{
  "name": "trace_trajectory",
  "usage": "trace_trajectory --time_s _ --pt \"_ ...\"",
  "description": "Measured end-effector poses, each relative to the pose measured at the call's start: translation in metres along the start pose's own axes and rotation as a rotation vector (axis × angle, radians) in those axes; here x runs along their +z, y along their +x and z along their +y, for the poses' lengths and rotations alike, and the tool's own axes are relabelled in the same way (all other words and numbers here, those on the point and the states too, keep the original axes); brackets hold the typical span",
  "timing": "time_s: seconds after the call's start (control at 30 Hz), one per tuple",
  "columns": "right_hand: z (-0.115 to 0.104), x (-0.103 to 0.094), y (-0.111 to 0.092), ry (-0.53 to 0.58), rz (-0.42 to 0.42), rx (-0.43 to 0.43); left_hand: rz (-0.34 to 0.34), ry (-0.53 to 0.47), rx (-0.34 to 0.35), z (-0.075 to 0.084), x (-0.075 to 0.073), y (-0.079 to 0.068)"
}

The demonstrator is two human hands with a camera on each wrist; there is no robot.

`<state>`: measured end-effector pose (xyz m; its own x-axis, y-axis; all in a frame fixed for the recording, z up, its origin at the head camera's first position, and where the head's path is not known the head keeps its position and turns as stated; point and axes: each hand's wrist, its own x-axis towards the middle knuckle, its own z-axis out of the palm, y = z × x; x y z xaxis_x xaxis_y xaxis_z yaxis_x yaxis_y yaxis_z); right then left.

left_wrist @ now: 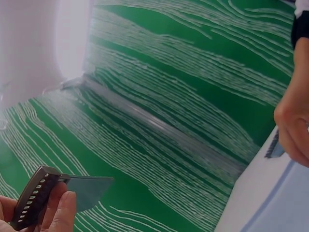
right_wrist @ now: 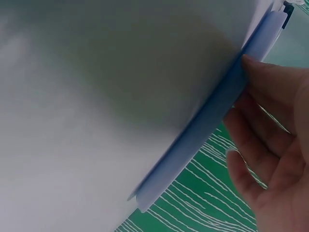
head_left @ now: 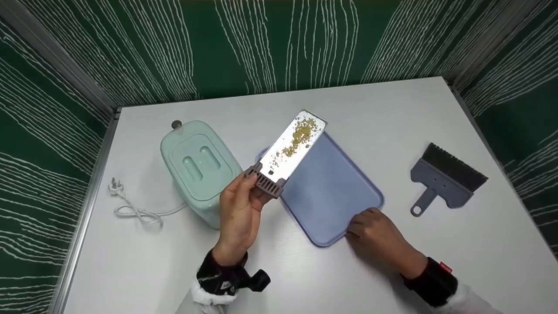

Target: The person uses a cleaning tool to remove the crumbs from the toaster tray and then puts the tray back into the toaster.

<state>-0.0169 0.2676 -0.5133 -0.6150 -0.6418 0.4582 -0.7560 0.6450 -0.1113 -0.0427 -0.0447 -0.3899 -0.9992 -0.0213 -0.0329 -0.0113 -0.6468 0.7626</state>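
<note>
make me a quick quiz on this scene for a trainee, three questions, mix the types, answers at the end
1. What lies on the slim tray held in the left hand?

2. True or false: the white plug is pushed into a socket.

3. Which thing is the right hand touching?
a) the brush
b) the blue tray
c) the mint-green appliance

Key:
1. Yellowish crumbs, with a few darker bits.
2. False; it sits unplugged on the white table.
3. b; its fingers are at the rim.
</note>
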Motion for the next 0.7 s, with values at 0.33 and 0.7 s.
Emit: trace_trajectory --time_s 0.33,0.7 --pt "-0.021 -0.002 0.000 0.072 -0.041 0.012 -0.009 0.022 -0.009 0.000 -0.002 0.003" --pt "-0.041 -0.001 0.002 0.118 -0.044 -0.014 -0.027 0.032 -0.012 -0.001 -0.004 0.004"
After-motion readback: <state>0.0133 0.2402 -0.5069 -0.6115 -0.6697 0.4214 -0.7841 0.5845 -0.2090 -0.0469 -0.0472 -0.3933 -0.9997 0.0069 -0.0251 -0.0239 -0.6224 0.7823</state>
